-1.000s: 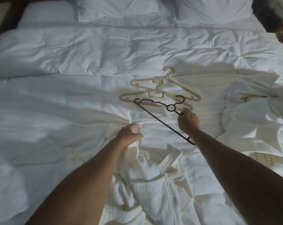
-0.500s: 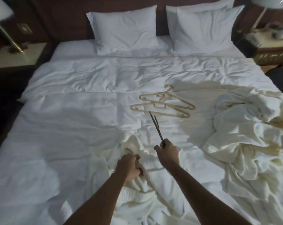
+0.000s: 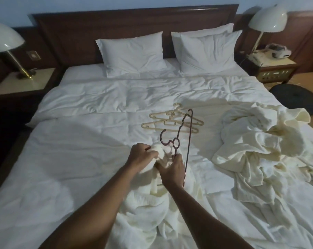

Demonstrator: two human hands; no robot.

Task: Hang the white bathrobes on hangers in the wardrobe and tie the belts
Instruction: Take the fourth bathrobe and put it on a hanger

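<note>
A wide bed with a rumpled white duvet (image 3: 80,159) fills the room, dark headboard behind. At the bed's near middle the left hand (image 3: 142,156) is curled tight around a bunched fold of the cream-white waffle bathrobe (image 3: 148,209), apparently near its collar, lifted slightly off the bed. Touching it on the right, the right hand (image 3: 172,167) pinches the dark thin wire-like hanger (image 3: 177,141) just below its ring, holding it up on edge with the hook toward the left hand.

To seat the robe well, I would judge that one hanger arm should slide into a shoulder while the left hand holds the collar open, keeping the fabric from bunching.

Just beyond the hands lie two beige plastic hangers (image 3: 171,121), overlapping. Well to the right sits a second crumpled cream bathrobe (image 3: 259,144).
</note>
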